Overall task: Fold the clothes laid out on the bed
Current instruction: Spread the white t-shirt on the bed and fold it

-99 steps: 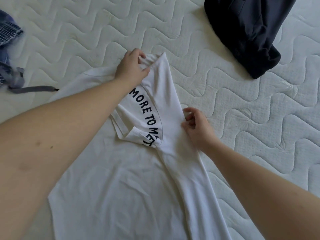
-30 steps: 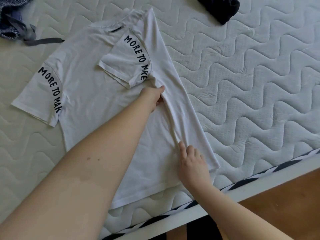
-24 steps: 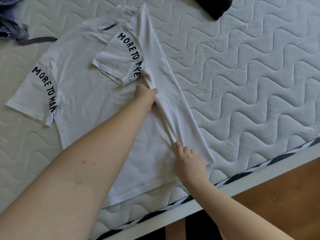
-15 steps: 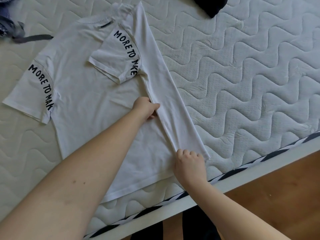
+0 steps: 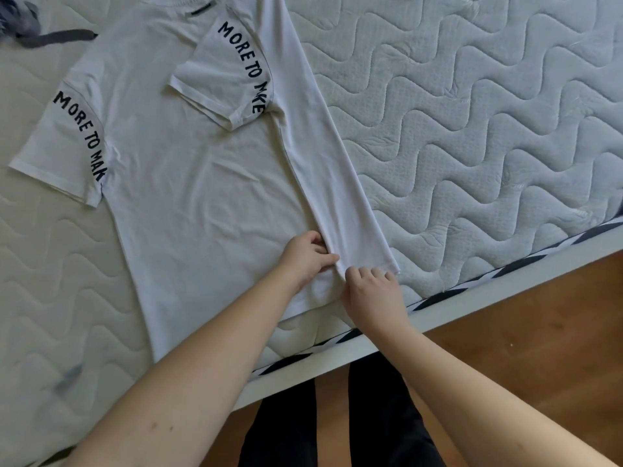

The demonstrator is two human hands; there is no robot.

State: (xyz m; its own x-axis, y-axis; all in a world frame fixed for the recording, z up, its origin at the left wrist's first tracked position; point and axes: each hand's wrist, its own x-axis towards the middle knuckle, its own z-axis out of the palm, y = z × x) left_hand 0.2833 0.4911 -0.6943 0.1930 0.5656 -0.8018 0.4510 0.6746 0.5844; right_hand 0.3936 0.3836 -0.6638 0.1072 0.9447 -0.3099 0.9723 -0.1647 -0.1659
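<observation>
White T-shirt (image 5: 202, 203) flat on quilted mattress (image 5: 472, 146)

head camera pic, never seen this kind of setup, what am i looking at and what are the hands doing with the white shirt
There is no machine here. The camera sits on a person's head and looks down at their own bare arms. A white t-shirt lies flat on a quilted mattress. Its right side and sleeve are already folded inward, making a long strip. Near the bottom hem, the left hand and the right hand each have a grip on that folded edge, fingers curled onto the cloth. A grey strap lies at the top left. Below the bed you see the wooden floor.
</observation>
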